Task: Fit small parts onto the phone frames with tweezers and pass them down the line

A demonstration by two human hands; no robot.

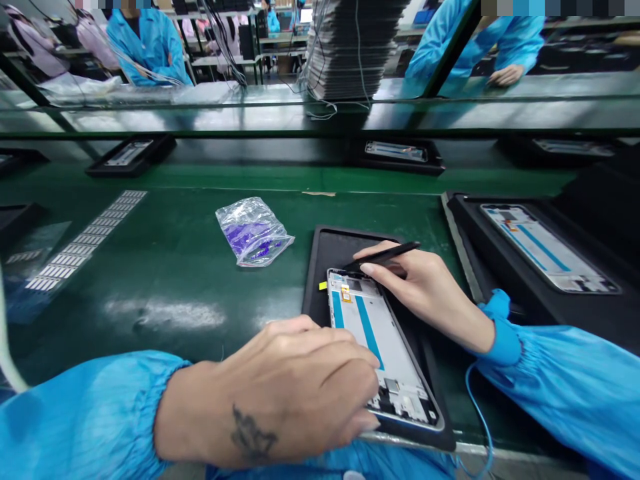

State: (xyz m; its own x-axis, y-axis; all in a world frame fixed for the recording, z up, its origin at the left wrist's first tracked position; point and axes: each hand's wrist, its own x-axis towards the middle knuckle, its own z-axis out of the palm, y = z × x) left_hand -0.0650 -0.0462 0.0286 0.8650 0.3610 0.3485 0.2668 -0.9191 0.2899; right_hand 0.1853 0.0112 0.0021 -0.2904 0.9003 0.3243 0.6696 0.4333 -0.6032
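Note:
An open phone frame [395,353] with two blue adhesive strips lies at a slant in a black foam tray [325,247]. My left hand [295,393] is closed over the frame's lower left side, its fingers curled round the edge; the fingertips are partly hidden. Between the thumb and fingers of my right hand [425,287] are slim black tweezers [390,255]. Their tip points at the top edge of the frame, close to a small flex cable [346,294]. A yellow tab [323,286] sticks out from the frame's upper left.
On the right, another phone frame [550,247] rests in a black tray [463,220]. A clear bag with purple pieces [255,233] and a strip of metallic labels [87,240] lie to the left. More trays [400,152] line the back, below a glass-topped shelf [210,119].

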